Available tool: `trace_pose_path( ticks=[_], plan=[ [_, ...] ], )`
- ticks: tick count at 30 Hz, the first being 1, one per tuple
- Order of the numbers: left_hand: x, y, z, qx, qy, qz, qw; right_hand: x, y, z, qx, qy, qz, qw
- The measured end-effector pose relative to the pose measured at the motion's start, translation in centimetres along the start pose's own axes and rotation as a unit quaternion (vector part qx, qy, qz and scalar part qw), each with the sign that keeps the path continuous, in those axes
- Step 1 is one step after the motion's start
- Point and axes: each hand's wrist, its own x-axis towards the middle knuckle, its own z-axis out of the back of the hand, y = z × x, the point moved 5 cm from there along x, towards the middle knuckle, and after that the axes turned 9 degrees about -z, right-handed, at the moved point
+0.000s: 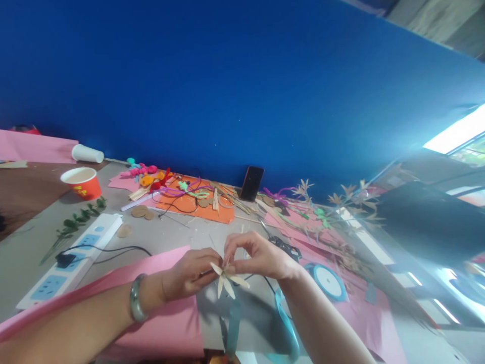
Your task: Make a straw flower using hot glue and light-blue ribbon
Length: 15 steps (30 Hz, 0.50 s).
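A pale, cream-coloured craft flower (226, 287) with several pointed petals hangs between my two hands, low in the middle of the head view. My left hand (192, 273), with a bangle on its wrist, comes from the left and pinches near the flower's centre. From the right, my right hand (257, 257) bends its thumb and index finger together at the same spot. A thin piece shows between the fingertips, too small to name. Beneath the hands lie pink paper (166, 323) and a teal ribbon (286, 323).
At left are a power strip (81, 255) with a black plug, a leafy sprig (81, 217) and an orange paper cup (81, 183). A phone (252, 183) leans on the blue wall. Orange paper (215, 213), a ribbon roll (329, 282) and dried-looking flowers (354, 194) lie around.
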Motion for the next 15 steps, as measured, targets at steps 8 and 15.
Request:
trace_pose_path(
  ticks=[8,15],
  plan=[
    [-0.5,0.3,-0.3,0.043,0.023,0.010,0.999,-0.4,1.2,-0.7,-0.090,-0.072,-0.029,0.993],
    [-0.6,0.1,0.4,0.103,-0.002,-0.027,0.994,-0.2,0.6,-0.9,-0.087,-0.146,-0.091,0.981]
  ],
)
